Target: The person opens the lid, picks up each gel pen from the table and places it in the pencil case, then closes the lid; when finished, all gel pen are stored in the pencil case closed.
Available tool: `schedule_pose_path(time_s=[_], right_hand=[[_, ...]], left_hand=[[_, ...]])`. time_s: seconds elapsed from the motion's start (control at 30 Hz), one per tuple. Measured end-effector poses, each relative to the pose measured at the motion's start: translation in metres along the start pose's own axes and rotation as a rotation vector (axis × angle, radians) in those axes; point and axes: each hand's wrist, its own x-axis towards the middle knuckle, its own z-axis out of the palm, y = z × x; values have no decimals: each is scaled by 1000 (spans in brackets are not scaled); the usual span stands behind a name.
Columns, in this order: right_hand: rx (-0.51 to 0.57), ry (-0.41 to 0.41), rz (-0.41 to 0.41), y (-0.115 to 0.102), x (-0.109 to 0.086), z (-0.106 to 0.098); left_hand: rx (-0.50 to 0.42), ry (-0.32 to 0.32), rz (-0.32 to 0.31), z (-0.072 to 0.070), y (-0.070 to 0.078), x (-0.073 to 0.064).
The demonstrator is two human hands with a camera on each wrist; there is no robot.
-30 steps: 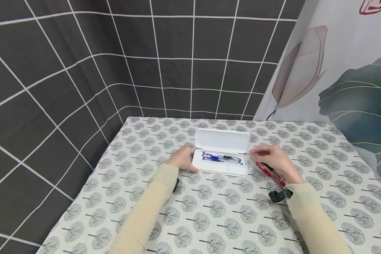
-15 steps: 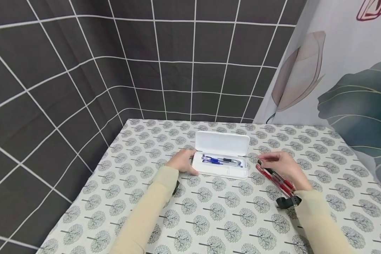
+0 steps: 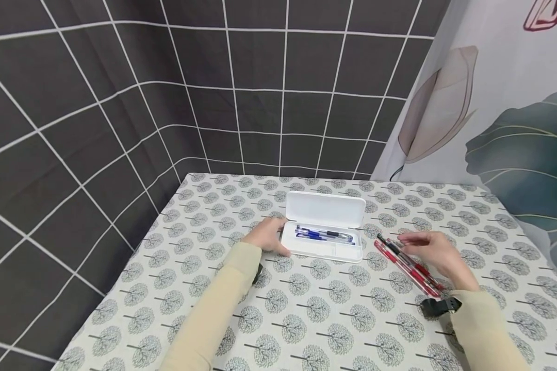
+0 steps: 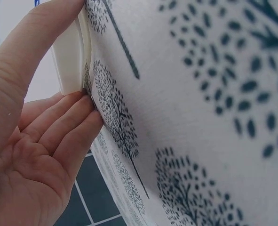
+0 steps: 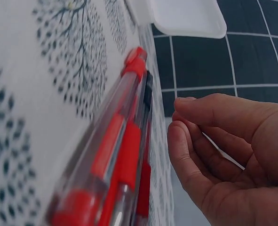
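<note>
Red pens [image 3: 406, 268], presumably light, stiff and slippery (best pinched mid-barrel), lie on the worktop [image 3: 241, 330] beside the empty, loosely curled right hand [image 3: 438, 255], the left hand [image 3: 266, 234] gripping the white case [image 3: 325, 210].

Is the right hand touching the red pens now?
Apart. The right wrist view shows a clear gap between the right hand and the red pens.

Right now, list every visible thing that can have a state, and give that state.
White case, open
Lid, raised
Mostly blue pens, lying in the case
Mostly red pens, lying bunched on the tablecloth
Left hand, holding the case
Right hand, holding nothing
</note>
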Motion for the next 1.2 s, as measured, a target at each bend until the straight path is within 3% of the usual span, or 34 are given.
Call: schedule_pose_path(time_s=[0.17, 0.47, 0.93, 1.2], right_hand=[[-9, 8, 21, 7, -3, -4], [99, -60, 54, 15, -7, -4], [-22, -43, 20, 15, -5, -2], [-186, 15, -31, 9, -3, 1]], left_hand=[[7, 5, 10, 0, -1, 1], [1, -1, 5, 1, 0, 1], [-5, -2, -3, 3, -1, 1], [-4, 2, -5, 1, 0, 1]])
